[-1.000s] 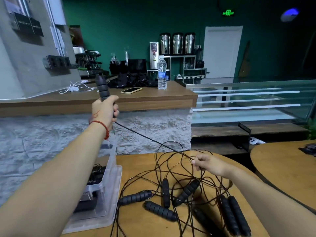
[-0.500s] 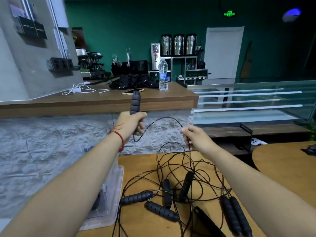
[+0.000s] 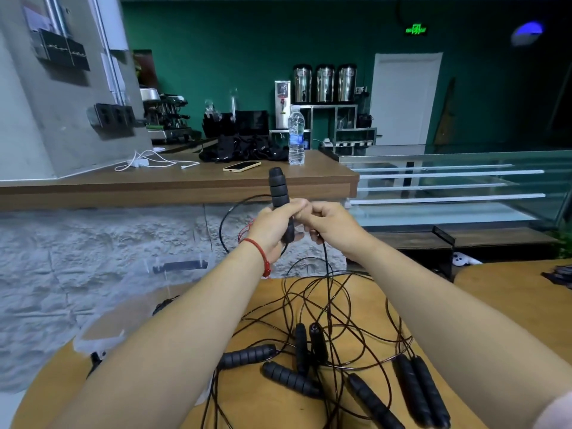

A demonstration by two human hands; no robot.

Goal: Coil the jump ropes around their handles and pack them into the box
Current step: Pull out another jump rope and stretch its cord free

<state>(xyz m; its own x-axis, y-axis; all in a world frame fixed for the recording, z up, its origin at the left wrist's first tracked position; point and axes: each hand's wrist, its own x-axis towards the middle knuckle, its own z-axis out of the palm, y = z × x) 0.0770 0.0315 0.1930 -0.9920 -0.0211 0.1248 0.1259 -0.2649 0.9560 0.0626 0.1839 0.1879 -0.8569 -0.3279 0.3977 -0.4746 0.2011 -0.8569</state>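
— What are the hands doing?

— The left hand (image 3: 275, 226) grips one black handle (image 3: 278, 187) upright. The right hand (image 3: 331, 224), touching it, pinches that rope's cord (image 3: 326, 264) just beside the handle.

— Which step, then?

— Winding seems barely started; I see no turns on the handle yet. Next, the right hand should lead the cord round the grip, drawing slack from the tangle of ropes (image 3: 288, 377) on the desk (image 3: 272, 407). The clear box (image 3: 182, 275) sits left, behind the forearm.

Single view: a wide-angle head camera. It looks forward and slightly down, over the table (image 3: 368, 292) toward the counter's (image 3: 154, 181) front edge and the green wall (image 3: 232, 41). Both forearms run close along the lower frame.
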